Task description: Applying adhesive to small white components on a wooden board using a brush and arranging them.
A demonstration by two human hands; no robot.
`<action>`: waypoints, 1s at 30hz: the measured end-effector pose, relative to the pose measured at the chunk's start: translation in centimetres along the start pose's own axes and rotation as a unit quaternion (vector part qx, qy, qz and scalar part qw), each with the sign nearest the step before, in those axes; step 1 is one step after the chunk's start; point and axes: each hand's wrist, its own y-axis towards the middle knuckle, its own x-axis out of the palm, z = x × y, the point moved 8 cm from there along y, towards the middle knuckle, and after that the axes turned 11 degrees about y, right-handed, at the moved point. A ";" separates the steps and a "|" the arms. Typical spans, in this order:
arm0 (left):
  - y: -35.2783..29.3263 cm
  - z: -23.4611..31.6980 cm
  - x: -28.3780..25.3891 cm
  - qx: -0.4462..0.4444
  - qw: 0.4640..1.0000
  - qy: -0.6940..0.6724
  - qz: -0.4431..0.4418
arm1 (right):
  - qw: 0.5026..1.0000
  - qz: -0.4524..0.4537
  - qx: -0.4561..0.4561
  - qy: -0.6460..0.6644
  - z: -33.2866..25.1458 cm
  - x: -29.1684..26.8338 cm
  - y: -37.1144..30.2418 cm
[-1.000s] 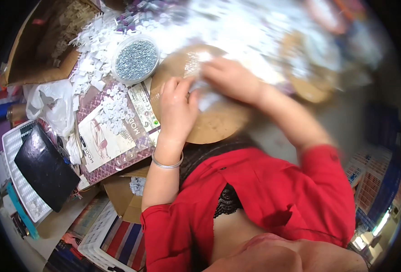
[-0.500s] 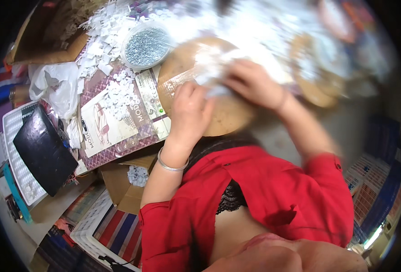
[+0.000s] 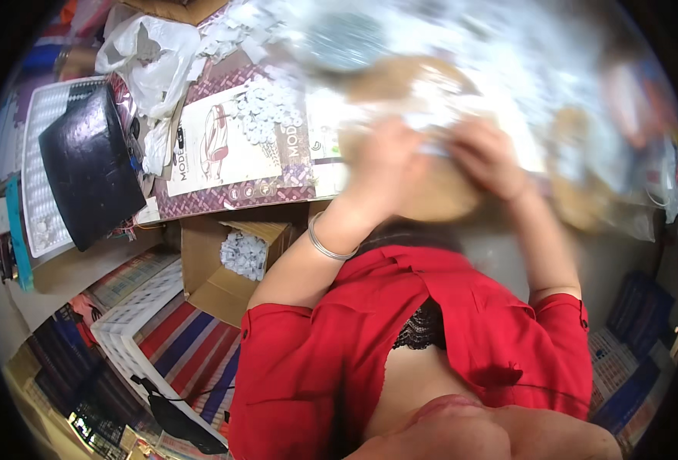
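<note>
Both my hands work close together over a round brown board (image 3: 439, 201) on the table. My left hand (image 3: 389, 157), with a silver bangle on the wrist, is closed, its fingertips bent inward. Opposite it, my right hand (image 3: 492, 153) is closed too, fingers curled toward the left. Something small and whitish shows between the fingertips, too blurred to name. White pieces (image 3: 435, 111) lie on the board just beyond my fingers, washed out by glare. A round clear tub (image 3: 344, 42) of small silvery metal parts stands behind the board, smeared by motion.
Small white plastic parts (image 3: 266, 111) are heaped on printed cardboard (image 3: 232, 165) to the left. Further left are a white plastic bag (image 3: 151, 57) and a black curved piece (image 3: 90, 165) on a white tray. Below the table edge, an open carton (image 3: 208, 261) holds white pieces.
The view has swung, so the table things sit further right, the tub higher, and the carton shows more. My hands have come closer together, still over the round board.
</note>
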 end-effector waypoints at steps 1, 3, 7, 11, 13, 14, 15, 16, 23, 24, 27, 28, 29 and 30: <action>0.0 0.1 0.1 0.006 1.000 -0.001 0.000 | 1.000 0.000 -0.001 0.001 0.0 0.0 0.0; -0.1 0.0 0.1 0.003 1.000 0.001 -0.002 | 1.000 -0.021 -0.006 -0.015 -0.2 0.1 0.3; -0.3 0.1 0.2 0.012 1.000 -0.002 0.010 | 0.997 -0.059 -0.021 -0.054 -0.7 -0.1 0.3; -0.5 -0.2 0.1 0.015 1.000 0.006 0.008 | 0.994 -0.100 0.025 -0.044 -1.2 0.2 1.7; -0.8 -0.5 -0.3 -0.005 1.000 -0.012 -0.004 | 0.978 -0.153 0.072 -0.119 -1.8 0.4 2.6; -0.8 -0.7 -1.0 -0.004 1.000 -0.014 0.000 | 0.986 -0.118 0.078 -0.092 -2.3 0.2 3.1; -1.1 -1.7 -3.1 -0.023 0.999 -0.005 0.044 | 0.985 -0.119 0.076 -0.095 -2.7 0.9 4.1; -1.4 -2.9 -5.2 -0.041 0.996 0.003 0.082 | 0.991 -0.103 0.060 -0.068 -3.4 1.9 5.1; -3.4 -9.8 -11.0 -0.167 0.960 0.203 0.098 | 0.977 -0.153 0.092 -0.114 -2.6 14.2 13.7; -3.5 -9.6 -11.1 -0.164 0.958 0.206 0.111 | 0.980 -0.136 0.091 -0.112 -2.1 14.8 13.9; -4.0 -10.0 -11.5 -0.162 0.963 0.180 0.116 | 0.992 -0.095 0.050 -0.065 -1.8 15.3 13.9; -4.3 -10.2 -11.5 -0.167 0.963 0.179 0.116 | 0.994 -0.077 0.047 -0.067 -2.1 15.1 13.7; -4.3 -10.0 -11.5 -0.151 0.965 0.177 0.122 | 0.993 -0.082 0.048 -0.066 -2.0 15.1 13.5; -4.3 -9.9 -11.4 -0.134 0.967 0.175 0.127 | 0.996 -0.071 0.032 -0.054 -2.1 14.9 13.3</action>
